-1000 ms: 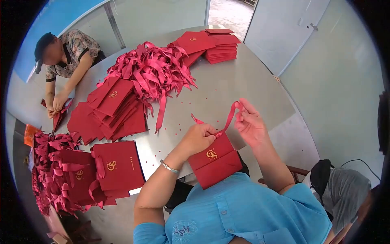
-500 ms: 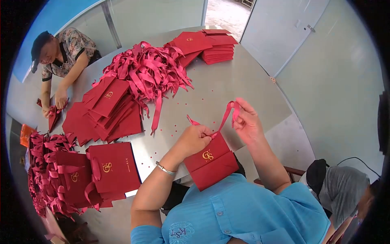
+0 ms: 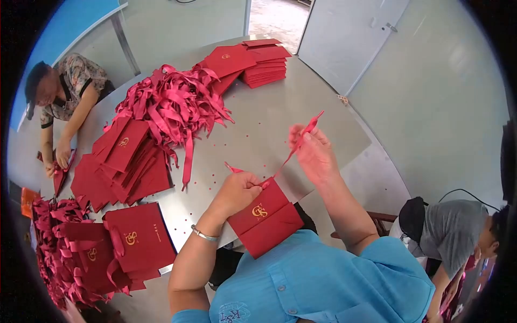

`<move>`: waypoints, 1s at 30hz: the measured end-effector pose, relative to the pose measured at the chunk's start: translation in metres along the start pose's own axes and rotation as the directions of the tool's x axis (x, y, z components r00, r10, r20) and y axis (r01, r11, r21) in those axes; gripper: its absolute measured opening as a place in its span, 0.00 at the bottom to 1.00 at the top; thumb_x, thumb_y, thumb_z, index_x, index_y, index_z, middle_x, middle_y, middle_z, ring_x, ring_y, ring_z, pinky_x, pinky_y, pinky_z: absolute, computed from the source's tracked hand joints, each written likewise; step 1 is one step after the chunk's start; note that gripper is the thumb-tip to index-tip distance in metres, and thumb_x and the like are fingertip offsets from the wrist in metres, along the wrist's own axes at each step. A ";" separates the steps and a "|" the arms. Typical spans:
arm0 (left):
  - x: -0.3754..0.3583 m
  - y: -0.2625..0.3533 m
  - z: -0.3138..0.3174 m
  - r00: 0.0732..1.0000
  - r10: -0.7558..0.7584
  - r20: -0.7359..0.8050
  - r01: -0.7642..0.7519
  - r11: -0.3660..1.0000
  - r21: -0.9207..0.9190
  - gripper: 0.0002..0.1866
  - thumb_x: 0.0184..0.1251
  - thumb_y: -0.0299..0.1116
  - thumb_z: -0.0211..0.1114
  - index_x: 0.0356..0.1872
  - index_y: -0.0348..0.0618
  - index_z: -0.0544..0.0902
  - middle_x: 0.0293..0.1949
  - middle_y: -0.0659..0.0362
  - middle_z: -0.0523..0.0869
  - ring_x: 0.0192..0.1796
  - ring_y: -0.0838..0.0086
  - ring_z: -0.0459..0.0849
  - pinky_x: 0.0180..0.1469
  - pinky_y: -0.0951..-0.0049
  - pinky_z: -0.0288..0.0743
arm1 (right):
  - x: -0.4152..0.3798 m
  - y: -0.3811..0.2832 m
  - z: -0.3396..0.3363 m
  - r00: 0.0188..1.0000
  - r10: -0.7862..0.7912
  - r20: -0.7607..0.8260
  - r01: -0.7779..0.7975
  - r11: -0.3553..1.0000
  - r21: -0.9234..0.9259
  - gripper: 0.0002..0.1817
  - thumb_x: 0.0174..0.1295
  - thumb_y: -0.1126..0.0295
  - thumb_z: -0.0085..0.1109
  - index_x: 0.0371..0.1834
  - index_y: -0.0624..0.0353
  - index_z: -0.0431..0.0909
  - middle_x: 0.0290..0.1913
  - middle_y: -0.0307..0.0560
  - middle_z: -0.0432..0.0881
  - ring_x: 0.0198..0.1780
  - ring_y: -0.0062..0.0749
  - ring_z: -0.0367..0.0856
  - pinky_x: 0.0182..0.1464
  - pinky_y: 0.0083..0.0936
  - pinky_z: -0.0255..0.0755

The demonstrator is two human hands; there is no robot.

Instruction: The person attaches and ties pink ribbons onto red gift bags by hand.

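Observation:
A folded red paper bag with a gold logo [image 3: 264, 218] rests against my chest at the table's near edge. My left hand [image 3: 237, 189] grips its top edge where a red ribbon [image 3: 293, 151] passes through. My right hand [image 3: 312, 153] pinches that ribbon and holds it taut, up and to the right of the bag. A short ribbon end [image 3: 232, 168] sticks out left of my left hand.
On the grey round table [image 3: 269, 118] lie a heap of red ribbons [image 3: 167, 102], spread flat bags [image 3: 121, 161], a far stack of bags [image 3: 258, 62] and finished bags with handles [image 3: 107, 245]. One person [image 3: 59, 97] works at left; another person [image 3: 458, 237] sits at right.
My right hand has drawn the ribbon straight and taut, higher and away from the bag. The view has shifted, so everything sits lower-left in frame.

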State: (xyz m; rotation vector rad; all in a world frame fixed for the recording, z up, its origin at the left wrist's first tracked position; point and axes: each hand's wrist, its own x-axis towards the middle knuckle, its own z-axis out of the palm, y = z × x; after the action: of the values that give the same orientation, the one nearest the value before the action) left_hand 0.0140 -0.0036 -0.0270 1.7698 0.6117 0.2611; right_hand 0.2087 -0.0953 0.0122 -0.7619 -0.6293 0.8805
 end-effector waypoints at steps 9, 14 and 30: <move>0.003 -0.008 -0.001 0.998 -0.061 0.025 0.064 0.992 -0.111 0.04 0.60 0.24 0.64 0.34 0.35 0.83 0.26 0.62 0.84 0.29 0.83 0.79 0.32 0.80 0.73 | 0.002 -0.007 0.014 0.987 0.002 0.163 -0.022 0.992 0.121 0.08 0.72 0.63 0.49 0.42 0.54 0.75 0.30 0.38 0.71 0.31 0.25 0.68 0.38 0.25 0.65; 0.004 -0.007 -0.001 1.000 -0.031 -0.002 0.031 1.000 0.003 0.03 0.61 0.24 0.63 0.34 0.35 0.83 0.26 0.62 0.84 0.29 0.84 0.78 0.32 0.80 0.73 | 0.000 -0.012 0.028 0.954 0.037 0.298 -0.071 0.992 0.103 0.10 0.72 0.61 0.49 0.38 0.55 0.72 0.26 0.36 0.65 0.26 0.23 0.60 0.30 0.21 0.55; 0.001 -0.017 0.003 0.945 0.322 -0.048 -0.324 0.914 -0.242 0.13 0.51 0.36 0.71 0.35 0.38 0.84 0.29 0.53 0.87 0.36 0.69 0.86 0.39 0.70 0.77 | -0.029 0.000 0.086 0.778 0.154 0.610 -0.121 0.988 -0.095 0.08 0.65 0.71 0.60 0.36 0.65 0.74 0.32 0.46 0.78 0.29 0.22 0.72 0.31 0.19 0.68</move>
State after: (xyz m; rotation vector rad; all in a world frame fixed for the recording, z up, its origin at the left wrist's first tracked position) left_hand 0.0124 -0.0027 -0.0438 1.6203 0.2717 0.5496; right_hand 0.1292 -0.0925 0.0569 -0.5582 -1.1934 1.2708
